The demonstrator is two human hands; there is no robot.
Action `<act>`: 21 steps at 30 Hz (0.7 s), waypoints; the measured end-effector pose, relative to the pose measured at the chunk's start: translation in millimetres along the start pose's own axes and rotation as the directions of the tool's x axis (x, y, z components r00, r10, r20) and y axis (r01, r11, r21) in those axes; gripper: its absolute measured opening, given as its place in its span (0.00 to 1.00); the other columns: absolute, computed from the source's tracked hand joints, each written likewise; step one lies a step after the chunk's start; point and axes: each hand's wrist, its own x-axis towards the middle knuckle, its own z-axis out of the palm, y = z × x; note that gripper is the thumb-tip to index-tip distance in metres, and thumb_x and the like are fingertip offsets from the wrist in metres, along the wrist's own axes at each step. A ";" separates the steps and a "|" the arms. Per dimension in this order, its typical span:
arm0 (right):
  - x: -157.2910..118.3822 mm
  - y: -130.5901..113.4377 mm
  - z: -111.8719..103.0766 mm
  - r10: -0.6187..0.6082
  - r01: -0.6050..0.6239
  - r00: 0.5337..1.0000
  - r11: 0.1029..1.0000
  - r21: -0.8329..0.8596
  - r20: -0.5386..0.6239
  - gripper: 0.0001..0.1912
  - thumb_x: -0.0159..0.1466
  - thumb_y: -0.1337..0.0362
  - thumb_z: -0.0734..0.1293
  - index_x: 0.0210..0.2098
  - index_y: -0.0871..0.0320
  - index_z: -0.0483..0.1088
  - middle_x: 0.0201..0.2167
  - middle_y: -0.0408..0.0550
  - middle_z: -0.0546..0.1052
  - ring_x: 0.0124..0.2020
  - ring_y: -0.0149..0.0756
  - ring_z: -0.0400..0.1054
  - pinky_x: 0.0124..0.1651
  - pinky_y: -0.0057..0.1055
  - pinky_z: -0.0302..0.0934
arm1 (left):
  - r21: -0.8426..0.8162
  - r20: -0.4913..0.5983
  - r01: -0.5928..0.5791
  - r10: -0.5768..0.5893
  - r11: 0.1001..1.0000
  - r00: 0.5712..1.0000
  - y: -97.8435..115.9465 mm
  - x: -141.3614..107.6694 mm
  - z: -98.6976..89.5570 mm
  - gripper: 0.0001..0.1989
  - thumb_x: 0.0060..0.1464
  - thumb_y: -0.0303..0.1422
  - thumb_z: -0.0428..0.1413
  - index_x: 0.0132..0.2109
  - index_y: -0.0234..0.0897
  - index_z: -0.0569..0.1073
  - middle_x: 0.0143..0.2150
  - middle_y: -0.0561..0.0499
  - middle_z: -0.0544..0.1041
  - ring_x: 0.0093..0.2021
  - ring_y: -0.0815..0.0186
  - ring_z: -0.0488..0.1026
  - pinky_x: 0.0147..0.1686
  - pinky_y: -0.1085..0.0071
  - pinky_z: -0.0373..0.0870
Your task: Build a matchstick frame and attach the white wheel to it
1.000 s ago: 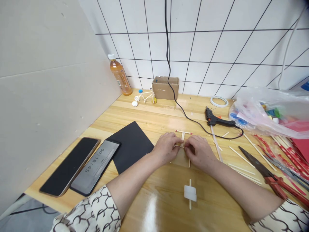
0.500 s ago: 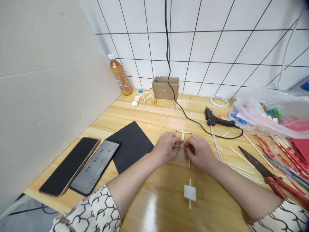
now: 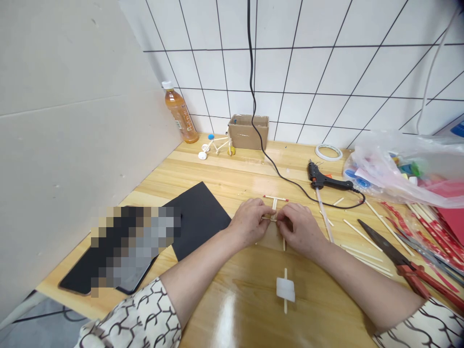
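A small frame of pale wooden sticks lies on the table, with a red-tipped crosspiece at its far end. My left hand pinches the left end of its near crosspiece, and my right hand closes on the right end. The fingertips partly cover that near joint. Below my right hand a loose stick shows. Closer to me lies another stick with a white square piece across its middle.
A glue gun with its cord lies behind my right hand. Red-handled shears, loose sticks and a plastic bag are at right. Left are black paper and two phones; a cardboard box and bottle stand behind.
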 end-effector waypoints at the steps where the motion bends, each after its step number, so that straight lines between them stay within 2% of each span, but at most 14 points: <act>1: -0.1 0.1 0.1 0.000 0.000 1.000 1.000 0.000 0.001 0.05 0.56 0.71 0.60 0.24 0.57 0.63 0.25 0.45 0.69 0.30 0.37 0.61 0.33 0.32 0.50 | 0.000 0.001 0.001 -0.001 1.000 1.000 0.0 0.0 -0.1 0.12 0.48 0.25 0.54 0.40 0.40 0.76 0.33 0.50 0.71 0.37 0.64 0.68 0.41 0.67 0.66; 21: -0.2 0.5 0.9 -0.001 0.001 1.000 1.000 0.002 0.007 0.05 0.56 0.71 0.61 0.25 0.57 0.63 0.26 0.46 0.69 0.31 0.38 0.62 0.34 0.33 0.50 | -0.002 -0.003 -0.007 0.007 1.000 1.000 1.1 -0.5 -1.1 0.13 0.48 0.24 0.53 0.41 0.39 0.76 0.33 0.50 0.71 0.37 0.64 0.68 0.39 0.67 0.66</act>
